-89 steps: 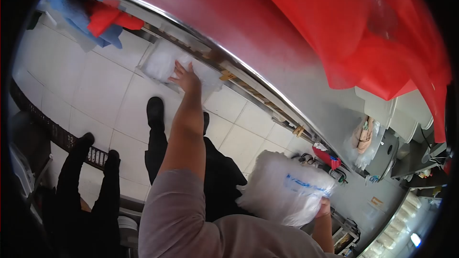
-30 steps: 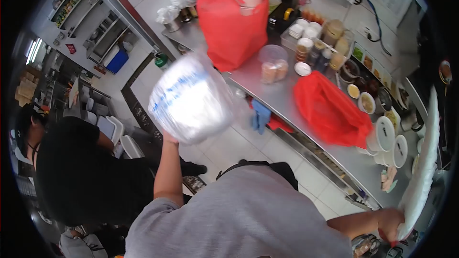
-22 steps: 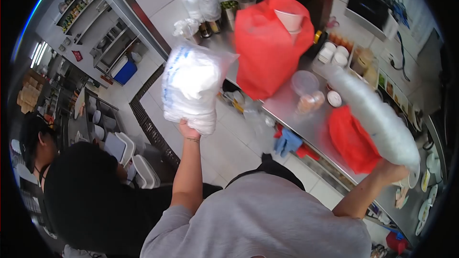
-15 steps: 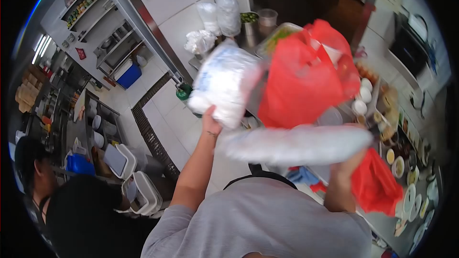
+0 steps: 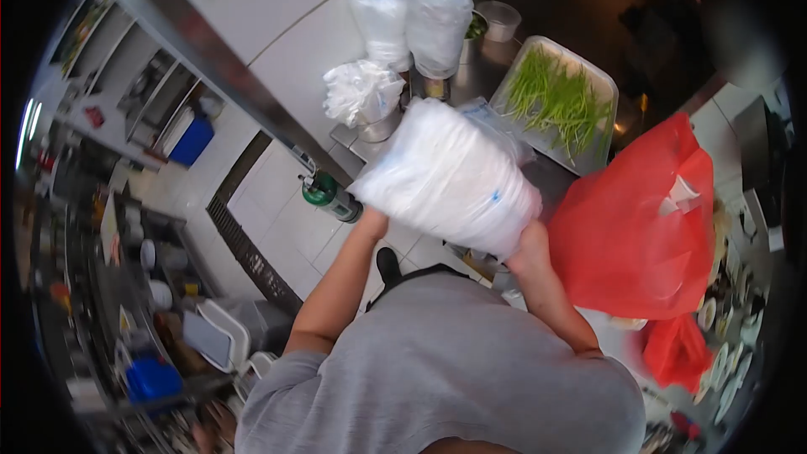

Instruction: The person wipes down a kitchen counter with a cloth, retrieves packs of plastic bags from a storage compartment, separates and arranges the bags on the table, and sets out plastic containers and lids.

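Observation:
I hold a bulky white plastic-wrapped pack (image 5: 450, 176) in front of me, tilted, with a small blue mark on it. My left hand (image 5: 372, 223) grips its lower left corner, and my right hand (image 5: 528, 248) is closed on its lower right end. The fingers of both hands are mostly hidden under the pack. Just behind it, another clear-and-white plastic pack (image 5: 504, 130) shows on the steel counter. To the right of my right hand stands a large red plastic bag (image 5: 635, 223) with something white in its opening.
A tray of cut green stalks (image 5: 559, 97) sits at the back. Wrapped white packs (image 5: 439, 21) and a metal container of white bags (image 5: 363, 92) stand by the wall. A green bottle (image 5: 328, 195) is on the left. Bowls and a smaller red bag (image 5: 677, 353) lie right.
Both hands have come together on one white pack; earlier each held a separate white pack. My right hand has moved up and left. The view has shifted, uncovering the tray of green stalks.

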Demonstrator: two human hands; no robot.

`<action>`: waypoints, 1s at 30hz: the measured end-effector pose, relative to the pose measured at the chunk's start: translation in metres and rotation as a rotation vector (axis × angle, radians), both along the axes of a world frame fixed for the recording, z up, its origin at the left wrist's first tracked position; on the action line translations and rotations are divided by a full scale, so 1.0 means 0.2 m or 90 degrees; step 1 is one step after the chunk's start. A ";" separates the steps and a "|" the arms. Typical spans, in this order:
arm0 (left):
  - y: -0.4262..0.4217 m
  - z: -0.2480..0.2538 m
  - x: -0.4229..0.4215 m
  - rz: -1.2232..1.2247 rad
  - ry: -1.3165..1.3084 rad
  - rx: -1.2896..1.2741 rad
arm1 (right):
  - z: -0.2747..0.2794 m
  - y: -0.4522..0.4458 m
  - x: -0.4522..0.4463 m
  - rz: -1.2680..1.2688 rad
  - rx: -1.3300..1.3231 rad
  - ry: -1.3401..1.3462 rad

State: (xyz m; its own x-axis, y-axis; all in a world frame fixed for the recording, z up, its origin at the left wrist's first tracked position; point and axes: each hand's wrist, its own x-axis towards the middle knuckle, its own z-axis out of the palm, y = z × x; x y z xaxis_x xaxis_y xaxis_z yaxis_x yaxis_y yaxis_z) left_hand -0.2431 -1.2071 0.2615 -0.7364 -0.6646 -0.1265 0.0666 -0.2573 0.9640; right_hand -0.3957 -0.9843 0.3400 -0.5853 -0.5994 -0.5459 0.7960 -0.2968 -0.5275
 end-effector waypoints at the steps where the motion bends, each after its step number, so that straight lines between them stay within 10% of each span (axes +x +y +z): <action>1: -0.03 0.32 0.01 -0.081 0.149 0.142 | -0.08 -0.07 -0.03 -0.016 -0.007 -0.006; 8: -0.44 0.74 -0.12 -0.522 0.146 0.083 | -0.14 -0.52 0.13 0.156 -0.069 -0.059; 19: -0.52 0.91 -0.50 -0.580 0.132 -0.077 | -0.01 -0.77 -0.06 0.196 -0.049 -0.019; 30: -0.44 0.97 -0.66 -0.753 0.240 -0.390 | -0.09 -0.85 -0.02 -0.161 -0.372 0.151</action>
